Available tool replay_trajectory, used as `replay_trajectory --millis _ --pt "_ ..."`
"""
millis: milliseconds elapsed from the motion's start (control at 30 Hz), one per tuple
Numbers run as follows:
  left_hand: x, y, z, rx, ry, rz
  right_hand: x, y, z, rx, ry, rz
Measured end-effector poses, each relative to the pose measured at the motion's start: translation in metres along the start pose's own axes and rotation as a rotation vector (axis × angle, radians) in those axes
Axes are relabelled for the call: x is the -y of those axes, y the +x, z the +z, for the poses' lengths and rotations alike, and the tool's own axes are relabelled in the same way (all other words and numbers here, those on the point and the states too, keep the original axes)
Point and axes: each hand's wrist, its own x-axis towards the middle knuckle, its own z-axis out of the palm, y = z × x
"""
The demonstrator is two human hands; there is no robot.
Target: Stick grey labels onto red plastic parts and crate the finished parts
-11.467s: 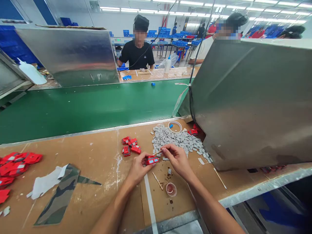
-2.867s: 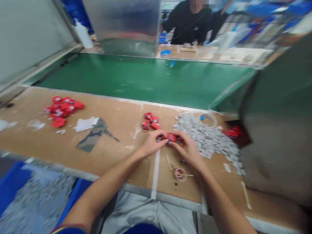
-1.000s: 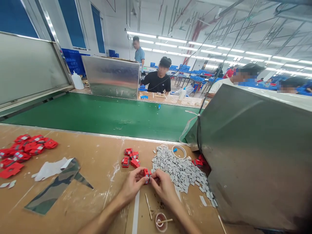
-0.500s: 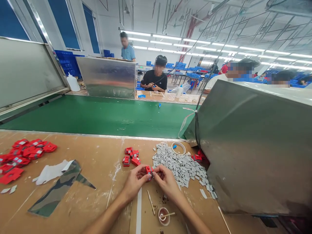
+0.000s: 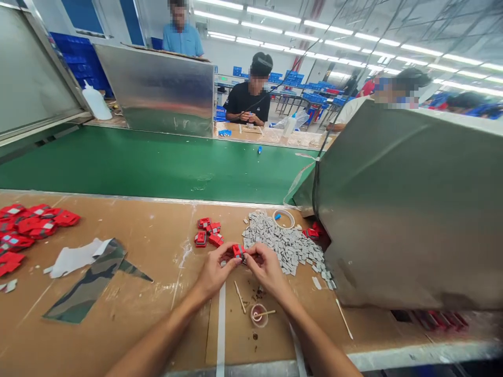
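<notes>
Between my two hands, above the brown work surface, is a small red plastic part [image 5: 238, 251] with a grey strip across it. The fingers of my left hand [image 5: 215, 269] are closed on its left side. My right hand [image 5: 266, 266] pinches at its right edge; whether a smaller piece sits under those fingertips I cannot make out. Just beyond my left hand lie several similar red parts [image 5: 208, 230]. A heap of small grey rectangular pieces [image 5: 285, 242] spreads past my right hand. Below the hands stand a small cup [image 5: 258, 316] with a stick in it and another thin stick [image 5: 240, 297].
A larger pile of red parts [image 5: 33, 226] lies at far left, near a camouflage cloth scrap [image 5: 84, 285]. A tape roll [image 5: 283, 219] rests on the grey heap. Behind runs a green belt [image 5: 157, 162]. A big metal panel [image 5: 408, 209] blocks the right. Co-workers are across the belt.
The head view has tilted down, so more of the table's front edge shows. Both hands stay together on the red part, with little change in grip.
</notes>
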Motion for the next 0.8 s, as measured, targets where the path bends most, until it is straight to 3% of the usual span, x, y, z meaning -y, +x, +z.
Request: replay_trajectory --millis 100,200,267,367,433,533,600,700,800 --pt "-0.005 -0.002 0.0 0.005 -0.039 0.039 0.024 0.0 -0.006 0.0 -0.09 -0.111" --pt "-0.01 -0.003 -0.004 0.116 -0.006 0.077 0.052 -0.013 -0.017 -0.004 -0.207 -0.171" --pt "-0.01 -0.002 -0.013 0.143 0.166 0.152 0.067 -0.034 -0.036 -0.042 -0.287 -0.185" --pt "-0.003 0.01 -0.036 0.013 0.635 0.355 0.072 -0.09 -0.084 -0.199 -0.424 -0.143" --pt "0.006 0.025 -0.052 -0.036 0.868 0.447 0.061 -0.139 -0.124 -0.405 -0.549 -0.024" --pt "0.018 0.041 -0.067 0.031 1.068 0.477 0.026 -0.205 -0.183 -0.736 -0.806 0.283" --pt "0.017 0.044 -0.069 0.077 1.182 0.418 -0.005 -0.228 -0.215 -0.781 -0.966 0.52" --pt "0.006 0.039 -0.061 0.086 1.329 0.306 -0.049 -0.225 -0.244 -0.746 -1.036 0.673" --pt "-0.005 0.029 -0.054 -0.012 1.335 0.339 -0.078 -0.199 -0.258 -0.716 -1.062 0.718"
